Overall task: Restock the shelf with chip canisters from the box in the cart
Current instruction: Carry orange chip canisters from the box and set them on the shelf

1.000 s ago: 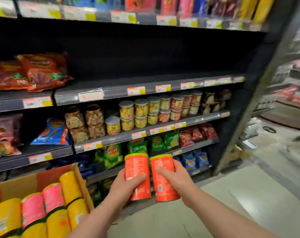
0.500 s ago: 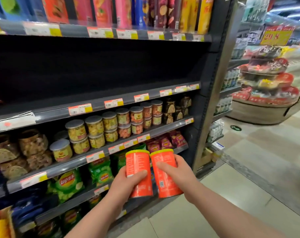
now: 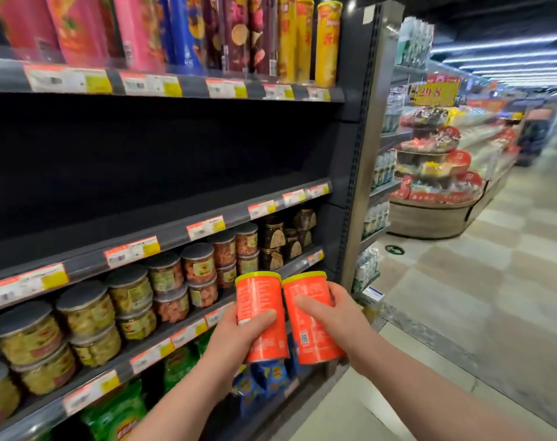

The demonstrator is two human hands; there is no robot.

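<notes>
At six o'clock, left hand [image 3: 236, 335]: grip is clasping the left canister [image 3: 261, 308].
Right hand [image 3: 342, 316]: grip is clasping the right canister [image 3: 313, 329], lids touching.
Risk: either canister may be slipping while rising to the bare shelf [image 3: 181, 218], ten o'clock.

Premises: supermarket, snack aisle.
- Dark metal shelves [image 3: 334, 192], several tiers, each front edge carrying a strip of orange, white and yellow price tags [image 3: 204, 227].
- Top tier: tall canisters [image 3: 326, 43] in pink, blue, purple and yellow, standing in a row.
- Lower tiers: lidded jars [image 3: 197, 265] stacked two high; below them green and blue snack bags [image 3: 118, 415].
- Right, across the tiled floor [image 3: 462, 313]: round tiered display [image 3: 436, 173] of packaged goods under a yellow price sign [image 3: 434, 92].
- Overhead: strip lights [image 3: 509, 52].
</notes>
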